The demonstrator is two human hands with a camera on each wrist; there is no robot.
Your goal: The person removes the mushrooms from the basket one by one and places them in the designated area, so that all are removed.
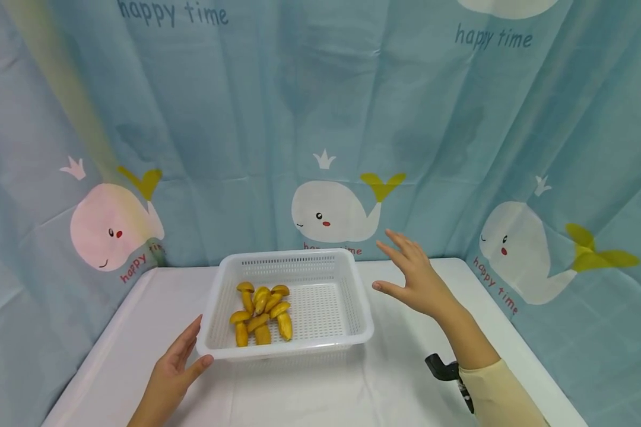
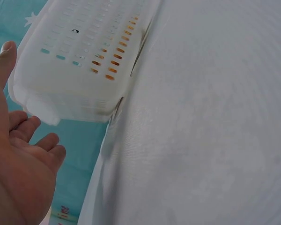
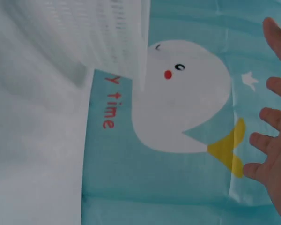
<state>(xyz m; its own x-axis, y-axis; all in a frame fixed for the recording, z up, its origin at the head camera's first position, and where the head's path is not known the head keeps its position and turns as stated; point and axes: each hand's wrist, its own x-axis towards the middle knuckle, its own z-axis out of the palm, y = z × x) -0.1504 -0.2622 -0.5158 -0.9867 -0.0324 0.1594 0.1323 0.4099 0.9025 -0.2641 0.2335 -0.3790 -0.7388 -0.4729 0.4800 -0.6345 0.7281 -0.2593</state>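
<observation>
A white plastic basket (image 1: pixel 320 343) with slotted sides stands on the white table. Several yellow-brown mushrooms (image 1: pixel 285 326) with rounded caps lie together in its left half. My left hand (image 1: pixel 170 370) is beside the basket's front left corner, its thumb and fingers spread near the rim and gripping nothing. In the left wrist view, the fingers of that hand (image 2: pixel 25 159) are slightly bent next to the basket wall (image 2: pixel 75 84). To the right of the basket, my right hand (image 1: pixel 418 280) is raised with fingers spread and nothing in it.
Blue curtains (image 1: pixel 235 148) printed with whales surround the table (image 1: pixel 299 394) at the back and sides. A black strap or mount (image 1: pixel 442 369) shows by the right forearm, near the cream sleeve (image 1: pixel 499 394).
</observation>
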